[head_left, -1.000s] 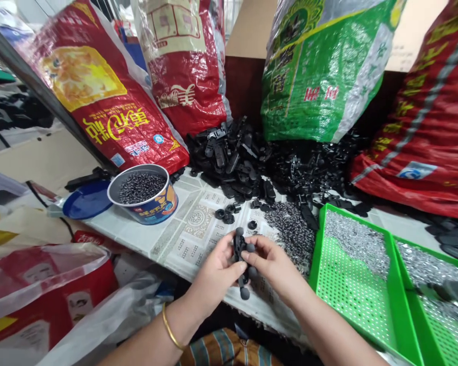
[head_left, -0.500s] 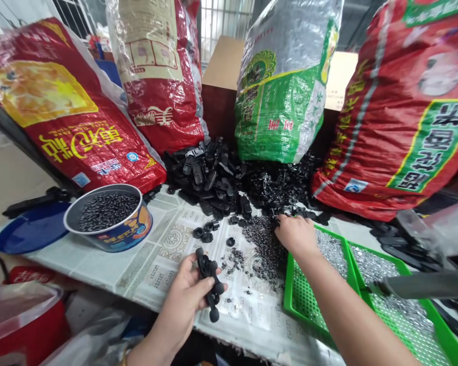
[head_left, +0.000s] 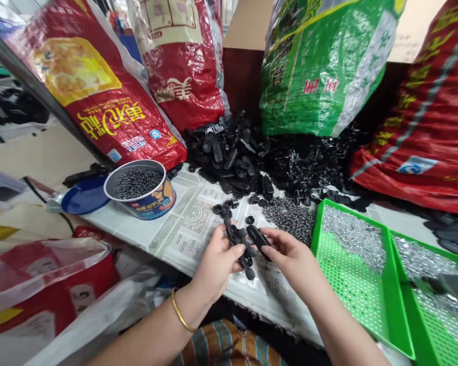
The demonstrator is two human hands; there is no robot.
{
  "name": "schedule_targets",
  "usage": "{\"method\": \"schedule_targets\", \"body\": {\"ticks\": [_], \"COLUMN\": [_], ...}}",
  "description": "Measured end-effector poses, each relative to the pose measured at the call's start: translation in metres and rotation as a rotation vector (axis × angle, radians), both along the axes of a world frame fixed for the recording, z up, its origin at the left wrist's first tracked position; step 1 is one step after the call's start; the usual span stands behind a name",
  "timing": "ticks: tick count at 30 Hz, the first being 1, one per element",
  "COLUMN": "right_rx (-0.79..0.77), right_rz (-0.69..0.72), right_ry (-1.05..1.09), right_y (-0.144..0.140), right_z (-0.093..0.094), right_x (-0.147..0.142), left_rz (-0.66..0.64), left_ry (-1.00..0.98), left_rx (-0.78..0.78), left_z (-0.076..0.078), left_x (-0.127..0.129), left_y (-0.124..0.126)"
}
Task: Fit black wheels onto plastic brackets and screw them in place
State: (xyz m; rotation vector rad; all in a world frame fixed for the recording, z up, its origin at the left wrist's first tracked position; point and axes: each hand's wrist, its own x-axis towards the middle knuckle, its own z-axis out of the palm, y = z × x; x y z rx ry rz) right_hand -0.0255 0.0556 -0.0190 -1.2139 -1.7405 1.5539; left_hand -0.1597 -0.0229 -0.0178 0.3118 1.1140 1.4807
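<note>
Two hands (head_left: 217,262); 2 blk parts (head_left: 238,244)

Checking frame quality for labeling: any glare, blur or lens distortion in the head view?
Head view: even, soft light. Glare on the glossy green sack and red sack. Wide-angle warp bends the frame edges. Left hand and right hand with the black clip assembly look sharp; the grey object at the right edge is blurred.

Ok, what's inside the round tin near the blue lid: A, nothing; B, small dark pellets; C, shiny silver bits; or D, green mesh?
B: the round tin beside the blue lid is filled with small dark pellets; the silver bits lie in the green trays instead.
</note>
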Motion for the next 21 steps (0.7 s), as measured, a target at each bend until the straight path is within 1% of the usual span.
{"method": "schedule_targets", "body": {"ticks": [3, 5, 7, 10, 12, 15, 18, 21], "right_rx": [-0.100, -0.122, -0.164, -0.211, -0.182, -0.122, -0.060, -0.071], "right_rz": [-0.067, -0.109, -0.180, -0.279, -0.263, -0.187, -0.180, -0.189], "right_ry": [0.084, 0.102, 0.125, 0.181, 0.194, 0.173, 0.091, 0.090], "right_y": [-0.007, -0.011, -0.016, -0.025, -0.030, -0.034, -0.035, -0.034], "right_z": [-0.004, -0.006, -0.008, -0.004, 0.003, 0.010, 0.010, 0.005], "right_x": [-0.003, -0.002, 0.000, -0.001, -0.006, -0.019, -0.027, -0.030], "left_rz": [0.050, 0.074, 0.096, 0.142, 0.168, 0.189, 0.193, 0.176], "left_ry": [0.037, 0.039, 0.035, 0.054, 0.079, 0.094, 0.064, 0.011], "left_rx": [-0.008, -0.009, -0.004, 0.004, 0.005, 0.019, 0.058, 0.093], "left_z": [-0.001, -0.002, -0.002, -0.004, -0.005, -0.008, -0.009, -0.009], "left_x": [0.001, 0.000, -0.001, -0.002, -0.001, 0.002, 0.003, 0.001], "left_y": [0.000, -0.001, -0.002, -0.001, 0.000, 0.000, -0.003, -0.010]}}
